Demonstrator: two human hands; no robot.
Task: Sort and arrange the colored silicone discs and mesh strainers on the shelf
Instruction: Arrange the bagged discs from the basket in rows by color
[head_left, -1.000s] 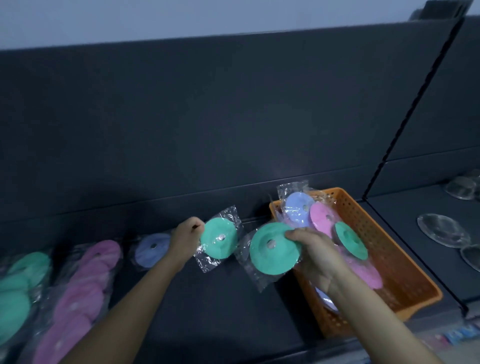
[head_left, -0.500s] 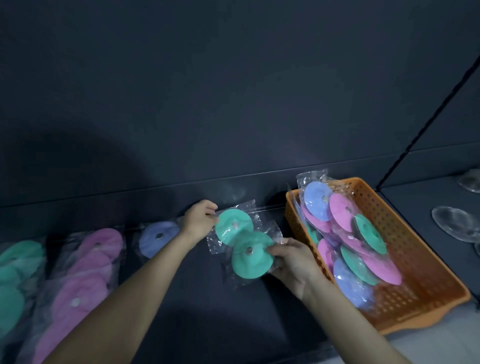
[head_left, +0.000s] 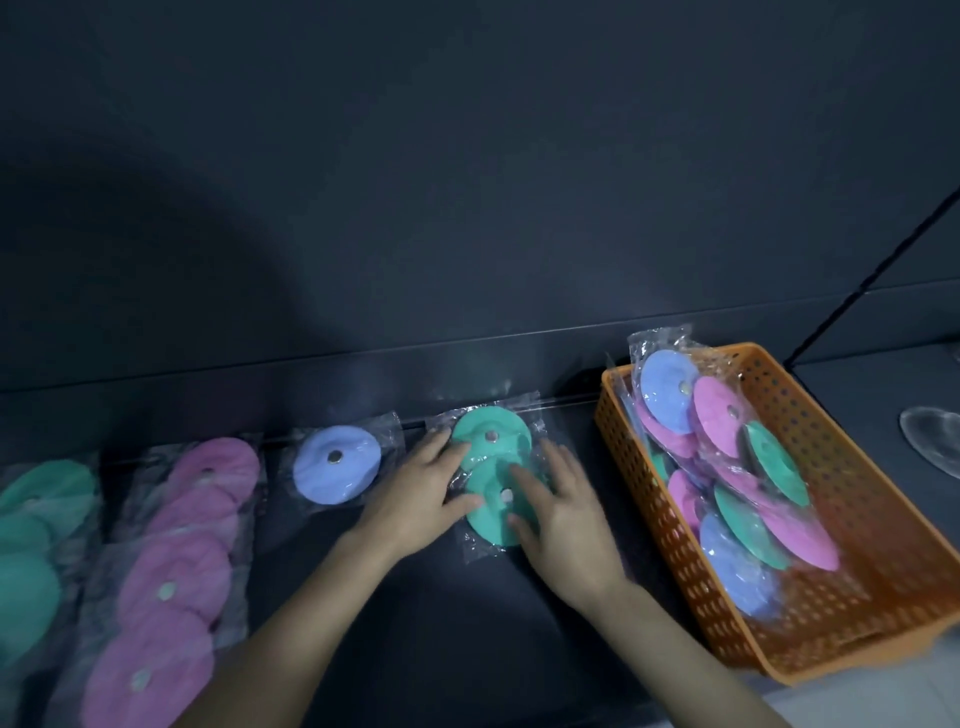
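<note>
Green discs (head_left: 506, 423), likely soft, light and slick in their bags (head_left: 475, 551), suit a rim pinch; left hand (head_left: 415, 499) and right hand (head_left: 563, 519) press them with straight fingers.

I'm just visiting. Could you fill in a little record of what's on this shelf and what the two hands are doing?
Left hand: flat, fingers straight, touching the two bagged green discs
Right hand: flat, on the front green disc
Green discs: overlapping, lying on the shelf
To their left: blue disc, then pink row, then green row
To their right: orange basket holding mixed discs in blue, pink, green
</note>
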